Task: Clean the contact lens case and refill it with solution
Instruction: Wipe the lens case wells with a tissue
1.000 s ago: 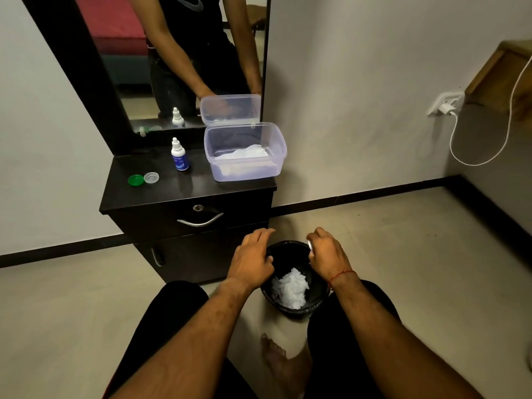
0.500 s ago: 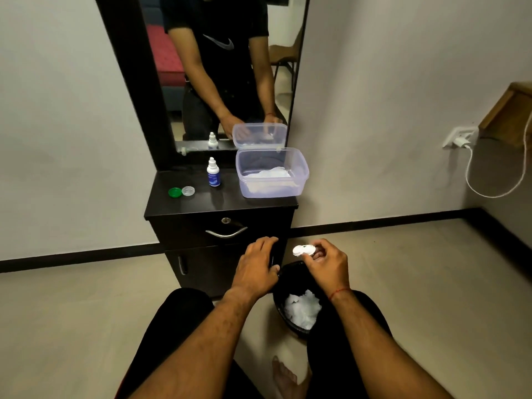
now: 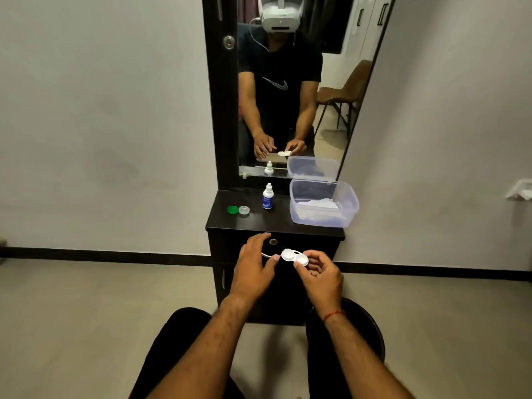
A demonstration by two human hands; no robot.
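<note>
A white two-well contact lens case (image 3: 294, 256), lids off, is held in front of the cabinet drawer by my right hand (image 3: 318, 276), pinched at its right well. My left hand (image 3: 254, 266) is beside it with fingers spread, thumb tip touching the case's left end. On the black cabinet top (image 3: 276, 221) lie a green cap (image 3: 232, 209) and a clear cap (image 3: 244, 210), with a small white solution bottle with a blue label (image 3: 267, 197) standing behind them.
A clear plastic box (image 3: 324, 204) with white tissues, lid up, sits on the cabinet's right side against the mirror (image 3: 288, 82). A black bin (image 3: 371, 335) stands on the floor by my right forearm. A wall socket (image 3: 519, 191) is at the far right.
My head has tilted up from the bin. Both hands rose from over the bin to drawer height, and the lens case now shows fully in my right hand.
</note>
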